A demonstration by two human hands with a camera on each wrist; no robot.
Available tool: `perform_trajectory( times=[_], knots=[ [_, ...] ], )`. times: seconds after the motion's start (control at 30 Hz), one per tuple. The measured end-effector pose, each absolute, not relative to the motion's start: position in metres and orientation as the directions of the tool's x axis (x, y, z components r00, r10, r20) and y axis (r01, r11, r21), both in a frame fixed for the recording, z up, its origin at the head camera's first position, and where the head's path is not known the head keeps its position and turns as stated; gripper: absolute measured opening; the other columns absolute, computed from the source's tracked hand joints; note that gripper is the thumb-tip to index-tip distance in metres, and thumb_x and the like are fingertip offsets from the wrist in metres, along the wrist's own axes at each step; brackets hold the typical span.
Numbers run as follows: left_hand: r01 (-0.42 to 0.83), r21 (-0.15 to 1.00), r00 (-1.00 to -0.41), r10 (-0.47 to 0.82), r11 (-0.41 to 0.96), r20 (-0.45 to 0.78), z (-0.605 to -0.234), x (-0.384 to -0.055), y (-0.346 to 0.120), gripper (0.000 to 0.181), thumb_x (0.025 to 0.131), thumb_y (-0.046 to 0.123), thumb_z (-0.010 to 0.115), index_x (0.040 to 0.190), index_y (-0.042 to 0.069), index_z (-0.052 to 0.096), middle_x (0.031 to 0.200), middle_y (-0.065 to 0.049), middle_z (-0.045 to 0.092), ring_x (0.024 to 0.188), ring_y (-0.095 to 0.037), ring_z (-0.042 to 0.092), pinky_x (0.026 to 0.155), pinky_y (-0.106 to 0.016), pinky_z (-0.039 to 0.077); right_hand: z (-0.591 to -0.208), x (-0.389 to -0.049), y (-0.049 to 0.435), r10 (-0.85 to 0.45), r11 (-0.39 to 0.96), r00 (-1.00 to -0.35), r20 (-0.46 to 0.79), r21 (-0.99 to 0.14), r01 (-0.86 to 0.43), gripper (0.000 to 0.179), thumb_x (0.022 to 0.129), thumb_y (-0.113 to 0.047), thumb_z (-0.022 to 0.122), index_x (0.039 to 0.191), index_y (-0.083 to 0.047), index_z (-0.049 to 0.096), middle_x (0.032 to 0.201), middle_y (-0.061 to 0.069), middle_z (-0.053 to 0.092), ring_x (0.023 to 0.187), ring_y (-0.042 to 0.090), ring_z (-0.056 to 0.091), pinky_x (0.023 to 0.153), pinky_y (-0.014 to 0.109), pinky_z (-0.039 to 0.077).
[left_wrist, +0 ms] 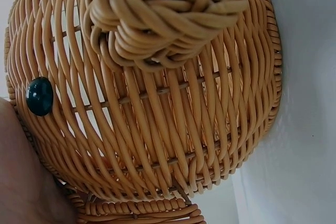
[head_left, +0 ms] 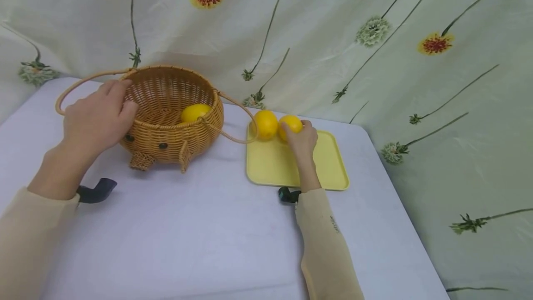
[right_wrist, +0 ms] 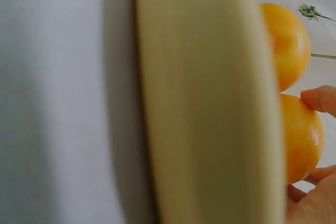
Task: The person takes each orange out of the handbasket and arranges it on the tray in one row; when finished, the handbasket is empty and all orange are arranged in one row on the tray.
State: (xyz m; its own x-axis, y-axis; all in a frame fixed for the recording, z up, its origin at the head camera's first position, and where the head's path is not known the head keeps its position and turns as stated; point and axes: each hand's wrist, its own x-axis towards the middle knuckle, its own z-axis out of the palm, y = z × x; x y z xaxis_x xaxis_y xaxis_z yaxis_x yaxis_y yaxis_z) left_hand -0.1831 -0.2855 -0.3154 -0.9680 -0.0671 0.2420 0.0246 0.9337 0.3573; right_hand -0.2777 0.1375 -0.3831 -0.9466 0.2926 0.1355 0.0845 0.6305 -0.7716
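A wicker basket (head_left: 195, 140) with an animal face stands at the left, its woven snout (left_wrist: 163, 19) close up in the left wrist view. My left hand (head_left: 100, 112) grips its rim on the left side, the fingertips over the edge. Inside the basket lies one yellow fruit (head_left: 195, 112). To the right, my right hand (head_left: 303, 140) holds a round orange (head_left: 293, 124) between thumb and fingers at the back of a yellow tray (head_left: 270, 163). A second orange (head_left: 265, 125) sits just left of it on the tray.
One basket handle (head_left: 233, 138) droops to the right and overlaps the tray's left edge; the other handle (head_left: 71, 89) leans out left. A white-covered table (head_left: 200, 235) carries everything. Flower-patterned cloth (head_left: 316, 27) hangs behind and along the right side.
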Motion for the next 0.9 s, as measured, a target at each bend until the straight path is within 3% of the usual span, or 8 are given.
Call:
perform_trajectory(
  times=[0.37, 0.5, 0.7, 0.9],
  knots=[
    [0.023, 0.354, -0.967, -0.069, 0.935, 0.245, -0.316, -0.182, -0.286, 0.064, 0.102, 0.026, 0.031, 0.161, 0.0, 0.034, 0.155, -0.032, 0.043, 0.073, -0.046, 0.051, 0.05, -0.056, 0.041, -0.383, -0.279, 0.14, 0.205, 0.64, -0.971, 0.125, -0.768, 0.037, 0.073, 0.101, -0.051, 0.06, 0.144, 0.007, 0.05, 0.132, 0.027, 0.06, 0.12, 0.04, 0.06, 0.101, 0.051, 0.052],
    [0.019, 0.355, -0.967, -0.072, 0.935, 0.243, -0.316, -0.183, -0.285, 0.064, 0.102, 0.026, 0.031, 0.161, 0.001, 0.035, 0.15, -0.031, 0.046, 0.072, -0.045, 0.051, 0.051, -0.056, 0.041, -0.381, -0.279, 0.142, 0.201, 0.634, -0.972, 0.123, -0.773, 0.034, 0.074, 0.104, -0.052, 0.056, 0.149, 0.006, 0.046, 0.141, 0.028, 0.056, 0.127, 0.04, 0.057, 0.106, 0.05, 0.051],
    [0.02, 0.354, -0.969, -0.069, 0.935, 0.235, -0.316, -0.183, -0.285, 0.064, 0.102, 0.026, 0.032, 0.161, 0.001, 0.034, 0.149, -0.031, 0.047, 0.075, -0.048, 0.053, 0.052, -0.059, 0.042, -0.372, -0.276, 0.143, 0.206, 0.614, -0.971, 0.125, -0.789, 0.029, 0.075, 0.105, -0.05, 0.056, 0.154, 0.004, 0.042, 0.153, 0.027, 0.049, 0.142, 0.041, 0.049, 0.119, 0.05, 0.042],
    [0.02, 0.357, -0.968, -0.071, 0.934, 0.239, -0.315, -0.181, -0.285, 0.064, 0.102, 0.026, 0.032, 0.16, -0.001, 0.034, 0.148, -0.033, 0.046, 0.073, -0.046, 0.053, 0.052, -0.058, 0.043, -0.37, -0.274, 0.143, 0.214, 0.599, -0.971, 0.108, -0.799, 0.044, 0.07, 0.102, -0.041, 0.063, 0.155, 0.0, 0.043, 0.153, 0.026, 0.049, 0.141, 0.04, 0.048, 0.118, 0.05, 0.042]
  ],
)
